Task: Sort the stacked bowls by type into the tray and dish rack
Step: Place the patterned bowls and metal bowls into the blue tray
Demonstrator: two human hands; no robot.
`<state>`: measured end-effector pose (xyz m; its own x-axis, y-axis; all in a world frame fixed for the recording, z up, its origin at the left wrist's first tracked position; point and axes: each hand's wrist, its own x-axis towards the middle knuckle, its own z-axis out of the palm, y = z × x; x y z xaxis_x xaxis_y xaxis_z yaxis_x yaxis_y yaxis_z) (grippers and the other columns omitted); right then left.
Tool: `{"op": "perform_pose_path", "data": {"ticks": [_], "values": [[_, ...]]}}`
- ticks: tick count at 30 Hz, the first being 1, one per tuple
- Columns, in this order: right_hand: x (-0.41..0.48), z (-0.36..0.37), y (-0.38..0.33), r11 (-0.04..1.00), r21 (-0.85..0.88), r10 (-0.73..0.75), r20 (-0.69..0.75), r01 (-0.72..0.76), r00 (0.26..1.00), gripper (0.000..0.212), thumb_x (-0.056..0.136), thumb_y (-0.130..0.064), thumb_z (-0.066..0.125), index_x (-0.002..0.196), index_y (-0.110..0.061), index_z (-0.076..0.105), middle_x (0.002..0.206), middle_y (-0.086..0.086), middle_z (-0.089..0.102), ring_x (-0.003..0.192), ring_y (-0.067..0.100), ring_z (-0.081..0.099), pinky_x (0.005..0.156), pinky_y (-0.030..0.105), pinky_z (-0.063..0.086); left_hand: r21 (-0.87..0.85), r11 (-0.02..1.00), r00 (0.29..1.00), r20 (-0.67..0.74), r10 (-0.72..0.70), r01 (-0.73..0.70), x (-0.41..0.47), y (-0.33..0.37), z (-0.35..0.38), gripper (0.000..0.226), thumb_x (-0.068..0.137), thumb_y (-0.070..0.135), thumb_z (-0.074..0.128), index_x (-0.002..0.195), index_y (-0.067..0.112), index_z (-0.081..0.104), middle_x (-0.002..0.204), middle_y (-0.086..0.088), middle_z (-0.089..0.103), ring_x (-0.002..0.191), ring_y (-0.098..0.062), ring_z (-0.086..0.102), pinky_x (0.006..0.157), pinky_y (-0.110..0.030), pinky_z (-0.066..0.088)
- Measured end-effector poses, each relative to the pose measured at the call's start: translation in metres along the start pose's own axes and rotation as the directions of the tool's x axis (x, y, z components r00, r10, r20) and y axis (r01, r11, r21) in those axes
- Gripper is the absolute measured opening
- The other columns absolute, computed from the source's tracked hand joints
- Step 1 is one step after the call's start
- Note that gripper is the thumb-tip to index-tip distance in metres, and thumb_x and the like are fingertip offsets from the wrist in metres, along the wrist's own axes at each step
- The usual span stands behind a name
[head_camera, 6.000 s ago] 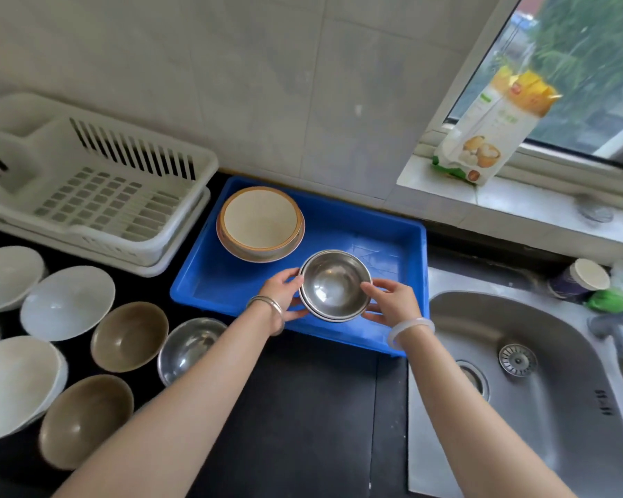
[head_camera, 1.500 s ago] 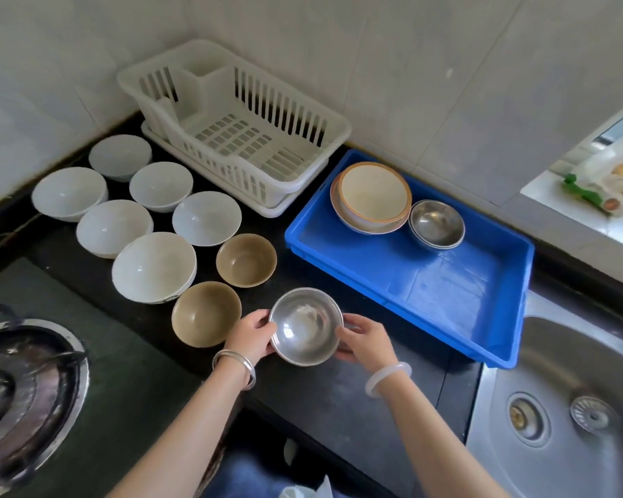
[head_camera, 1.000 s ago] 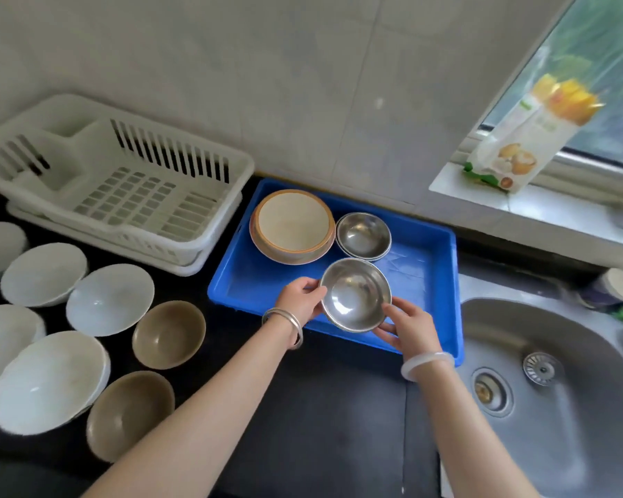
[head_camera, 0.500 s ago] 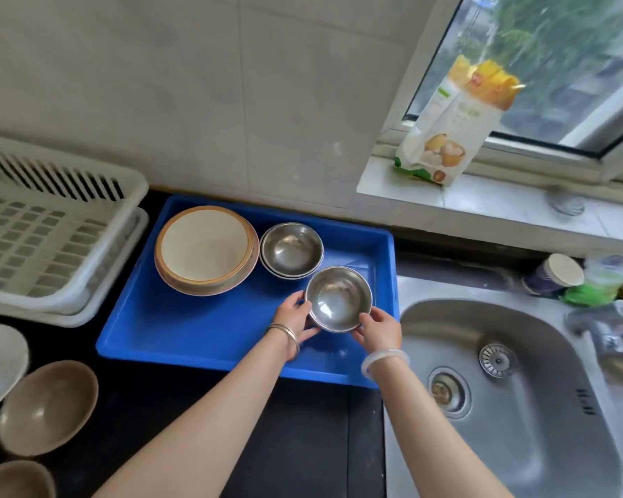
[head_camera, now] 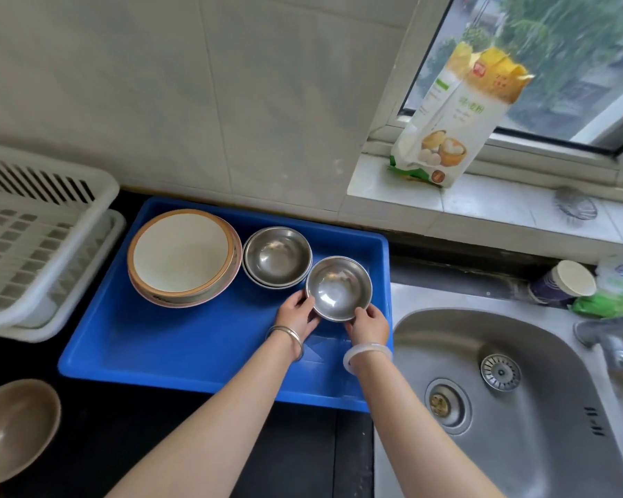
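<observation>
From the head camera I looked down on both my hands holding one steel bowl point(head_camera: 339, 288) between them. My left hand point(head_camera: 297, 314) gripped its near-left rim and my right hand point(head_camera: 368, 323) its near-right rim, fingers curled under the edge, neither one let go. A second and a half earlier I had lifted this same bowl off the dark counter beside the brown bowls; by this moment I had carried it across, and it sat low over the far right corner of the blue tray point(head_camera: 202, 357). Whether its base had touched the tray floor I could not tell.

Just beyond my left hand lay the nested steel bowls point(head_camera: 277, 256) I had set down before, their rim touching or nearly touching the one I held. Farther left of them stood the stack of cream plates with tan rims point(head_camera: 182, 257). Well off to my left was the white dish rack point(head_camera: 33, 246), with nothing visible in the part I could see, and near my left elbow one brown bowl point(head_camera: 15, 429) waited on the counter. The sink point(head_camera: 518, 389) lay right of my right wrist.

I judged the steel bowls nearly sorted; the brown one remained.
</observation>
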<state>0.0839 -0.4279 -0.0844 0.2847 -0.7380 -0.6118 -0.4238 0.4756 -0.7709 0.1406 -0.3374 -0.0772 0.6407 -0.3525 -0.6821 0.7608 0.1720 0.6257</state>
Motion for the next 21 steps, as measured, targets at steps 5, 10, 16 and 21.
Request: {"op": "perform_pose_path", "data": {"ticks": [5, 10, 16, 21], "values": [[0.005, 0.005, -0.006, 0.995, 0.102, -0.004, 0.009, 0.003, 1.000, 0.022, 0.089, -0.002, 0.041, 0.096, -0.008, 0.061, 0.082, 0.006, 0.060, 0.078, 0.021, 0.058, 0.081, 0.033, 0.050, -0.044, 0.999, 1.000, -0.003, 0.025, -0.025, 0.008, -0.003, 0.010, 0.029, 0.094, 0.002, 0.043, 0.119, 0.006, 0.055, 0.118, -0.013, 0.059, 0.109, -0.023, 0.055, 0.092, -0.032, 0.046], [0.011, 0.008, -0.014, 0.988, 0.153, 0.026, 0.016, -0.028, 1.000, 0.028, 0.090, -0.004, 0.041, 0.070, -0.015, 0.057, 0.072, 0.004, 0.054, 0.072, 0.019, 0.052, 0.074, 0.032, 0.048, -0.086, 0.993, 0.996, -0.060, 0.073, -0.078, 0.013, -0.006, 0.021, 0.032, 0.094, 0.002, 0.043, 0.125, 0.002, 0.053, 0.116, -0.012, 0.058, 0.108, -0.023, 0.055, 0.093, -0.030, 0.044], [0.014, 0.013, -0.024, 0.986, 0.164, 0.021, 0.043, -0.027, 0.999, 0.023, 0.092, -0.003, 0.039, 0.088, -0.010, 0.061, 0.087, 0.009, 0.059, 0.080, 0.020, 0.055, 0.085, 0.038, 0.052, -0.110, 0.990, 0.994, -0.074, 0.086, -0.093, 0.018, -0.005, 0.027, 0.033, 0.093, 0.000, 0.044, 0.125, 0.001, 0.053, 0.117, -0.015, 0.058, 0.108, -0.023, 0.055, 0.093, -0.028, 0.043], [0.017, 0.016, -0.028, 0.981, 0.187, 0.042, 0.035, -0.048, 0.999, 0.034, 0.091, 0.003, 0.037, 0.114, -0.006, 0.060, 0.103, 0.011, 0.060, 0.089, 0.023, 0.057, 0.076, 0.031, 0.052, -0.116, 0.990, 0.994, -0.072, 0.077, -0.085, 0.020, -0.007, 0.030, 0.035, 0.093, -0.001, 0.044, 0.127, 0.003, 0.052, 0.127, -0.015, 0.057, 0.109, -0.021, 0.055, 0.095, -0.027, 0.042]]}}
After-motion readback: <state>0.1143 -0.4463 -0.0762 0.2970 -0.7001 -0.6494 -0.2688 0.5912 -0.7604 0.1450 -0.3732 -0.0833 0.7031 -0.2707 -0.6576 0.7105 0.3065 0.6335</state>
